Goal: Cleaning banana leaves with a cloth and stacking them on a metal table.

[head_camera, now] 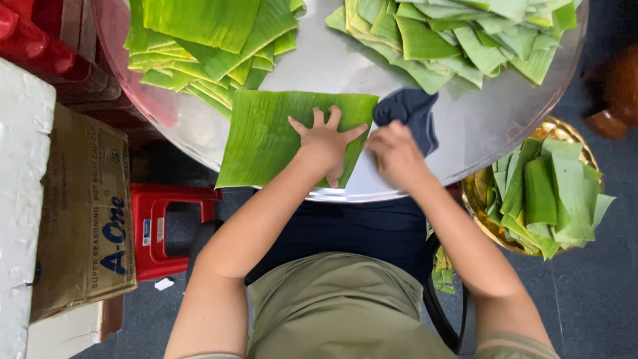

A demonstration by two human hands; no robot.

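Observation:
A rectangular green banana leaf piece [266,136] lies flat at the near edge of a round metal table [478,123]. My left hand [325,141] presses on the leaf's right part with fingers spread. My right hand [393,154] grips a dark blue cloth [412,113] just right of the leaf, at its edge.
Two stacks of cut banana leaves sit on the table, one far left [212,46] and one far right [458,36]. A golden basin [478,196] at the right holds more leaf pieces [551,196]. A red plastic stool [163,226] and a cardboard box [83,213] stand at the left.

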